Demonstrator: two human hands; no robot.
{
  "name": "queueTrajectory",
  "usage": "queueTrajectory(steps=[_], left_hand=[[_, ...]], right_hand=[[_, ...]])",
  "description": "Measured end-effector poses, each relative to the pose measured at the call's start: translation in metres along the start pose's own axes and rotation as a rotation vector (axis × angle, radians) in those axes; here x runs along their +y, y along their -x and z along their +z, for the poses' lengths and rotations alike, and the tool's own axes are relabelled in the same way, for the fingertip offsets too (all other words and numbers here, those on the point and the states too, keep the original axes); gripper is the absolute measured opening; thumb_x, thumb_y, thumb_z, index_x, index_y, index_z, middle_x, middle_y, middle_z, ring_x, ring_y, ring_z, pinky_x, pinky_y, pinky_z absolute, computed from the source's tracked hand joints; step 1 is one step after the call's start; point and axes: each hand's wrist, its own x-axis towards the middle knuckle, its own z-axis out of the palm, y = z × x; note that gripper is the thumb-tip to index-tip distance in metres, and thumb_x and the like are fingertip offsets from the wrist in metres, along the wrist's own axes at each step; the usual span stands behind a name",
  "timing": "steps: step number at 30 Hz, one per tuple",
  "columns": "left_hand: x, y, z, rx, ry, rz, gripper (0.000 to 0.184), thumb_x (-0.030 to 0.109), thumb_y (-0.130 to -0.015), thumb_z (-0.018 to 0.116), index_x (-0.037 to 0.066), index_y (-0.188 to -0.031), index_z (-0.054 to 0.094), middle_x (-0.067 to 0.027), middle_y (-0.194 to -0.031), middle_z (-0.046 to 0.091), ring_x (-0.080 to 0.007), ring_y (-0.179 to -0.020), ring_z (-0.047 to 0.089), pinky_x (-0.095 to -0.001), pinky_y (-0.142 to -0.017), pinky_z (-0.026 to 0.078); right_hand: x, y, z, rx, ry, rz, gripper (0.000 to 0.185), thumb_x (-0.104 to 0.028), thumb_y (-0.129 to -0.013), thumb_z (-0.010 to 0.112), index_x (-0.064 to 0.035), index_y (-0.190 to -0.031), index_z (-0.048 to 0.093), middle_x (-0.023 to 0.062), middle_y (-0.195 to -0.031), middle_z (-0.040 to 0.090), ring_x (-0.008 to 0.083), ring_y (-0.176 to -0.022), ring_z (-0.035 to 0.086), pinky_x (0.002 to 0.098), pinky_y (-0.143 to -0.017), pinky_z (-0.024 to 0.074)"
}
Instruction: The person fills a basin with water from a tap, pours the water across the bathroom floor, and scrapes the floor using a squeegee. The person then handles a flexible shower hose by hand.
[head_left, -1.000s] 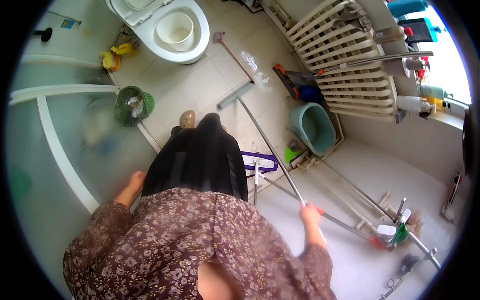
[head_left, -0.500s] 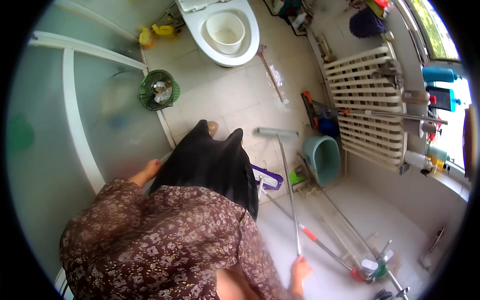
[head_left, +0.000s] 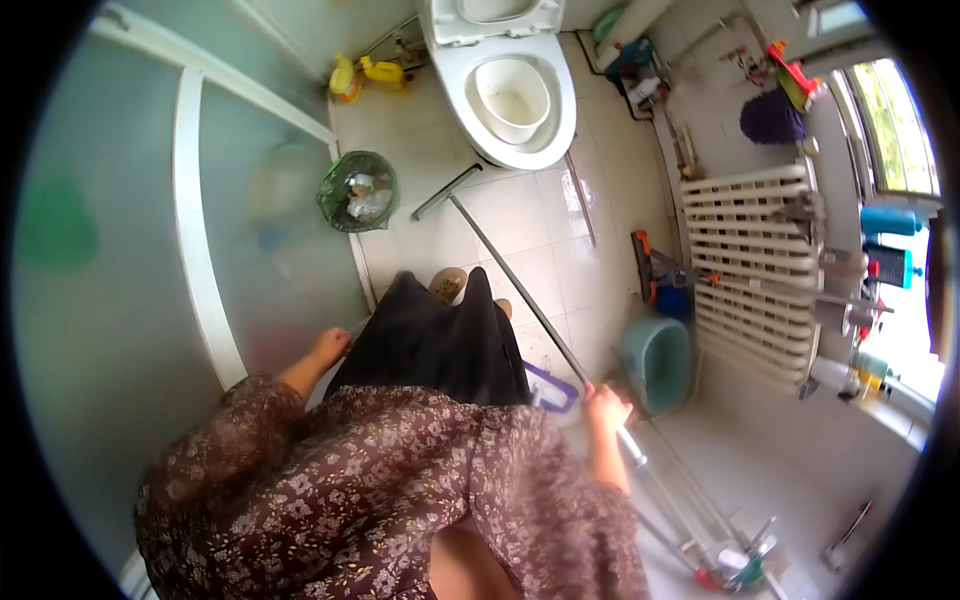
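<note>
My right hand (head_left: pixel 606 410) is wrapped round the metal pole of a squeegee. The pole (head_left: pixel 520 290) slants up and left to the squeegee head (head_left: pixel 446 193), which rests on the tiled floor between the green waste basket and the toilet. At my left side, my left hand (head_left: pixel 331 346) hangs beside the black skirt, near the frosted glass panel; its fingers look curled, but whether they hold anything is hidden. A purple-edged mop head (head_left: pixel 550 388) lies partly hidden by the skirt and the pole.
The toilet (head_left: pixel 553 130) holds a white bucket (head_left: pixel 513 100). A green waste basket (head_left: pixel 358 192) stands left, below yellow bottles (head_left: pixel 383 73). At right are a teal tub (head_left: pixel 655 365), a radiator (head_left: pixel 750 270) with a pole across it, and a thin stick (head_left: pixel 580 200) on the floor.
The squeegee head has swung left and up the floor, towards the waste basket and toilet. My right hand has moved up with the pole. The camera view has shifted.
</note>
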Motion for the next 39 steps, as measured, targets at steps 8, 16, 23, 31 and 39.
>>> queueTrajectory(steps=[8, 16, 23, 31, 39], left_hand=[[0.011, -0.042, -0.022, -0.139, 0.033, 0.076, 0.013, 0.014, -0.078, 0.047, 0.001, -0.081, 0.05, -0.0087, -0.072, 0.053, -0.0164, -0.061, 0.052, -0.0276, -0.053, 0.043], [0.003, -0.102, -0.05, -0.277, -0.25, 0.243, 0.013, 0.013, -0.077, 0.047, 0.001, -0.077, 0.051, -0.0076, -0.065, 0.053, -0.0153, -0.054, 0.05, -0.027, -0.048, 0.043], [0.02, -0.111, -0.05, -0.289, -0.353, 0.261, 0.013, 0.012, -0.076, 0.045, 0.001, -0.077, 0.051, -0.0067, -0.063, 0.053, -0.0147, -0.052, 0.05, -0.0269, -0.047, 0.043], [0.147, -0.072, 0.009, -0.186, -0.321, 0.197, 0.013, 0.011, -0.075, 0.042, 0.002, -0.079, 0.052, -0.0053, -0.066, 0.053, -0.0137, -0.055, 0.051, -0.0258, -0.05, 0.043], [0.387, 0.012, 0.212, -0.444, -0.404, 0.875, 0.022, 0.013, -0.075, 0.049, 0.002, -0.093, 0.05, -0.0087, -0.083, 0.054, -0.0153, -0.071, 0.052, -0.0268, -0.065, 0.042]], right_hand=[[0.081, 0.067, 0.021, -0.31, -0.014, 0.282, 0.036, -0.043, -0.08, 0.035, -0.0153, -0.086, 0.056, 0.0084, -0.079, 0.06, 0.023, -0.078, 0.057, 0.0409, -0.082, 0.0272], [0.167, 0.188, 0.019, -0.552, 0.032, 0.709, 0.038, -0.045, -0.079, 0.036, -0.0153, -0.093, 0.055, 0.007, -0.089, 0.059, 0.0209, -0.088, 0.054, 0.0435, -0.081, 0.0262], [0.18, 0.229, 0.022, -0.343, 0.097, 0.851, 0.034, -0.042, -0.077, 0.042, -0.0137, -0.074, 0.06, 0.0086, -0.071, 0.06, 0.0234, -0.068, 0.057, 0.0343, -0.075, 0.0298], [0.209, 0.196, 0.011, -0.271, -0.317, 0.706, 0.025, -0.03, -0.073, 0.052, -0.0059, -0.079, 0.055, 0.0115, -0.077, 0.059, 0.0239, -0.072, 0.056, 0.0356, -0.069, 0.0348], [0.24, 0.063, -0.095, 0.226, 0.1, 0.078, 0.012, -0.009, -0.059, 0.052, -0.0095, -0.047, 0.053, 0.007, -0.046, 0.05, 0.022, -0.051, 0.051, 0.038, -0.075, 0.0321]])
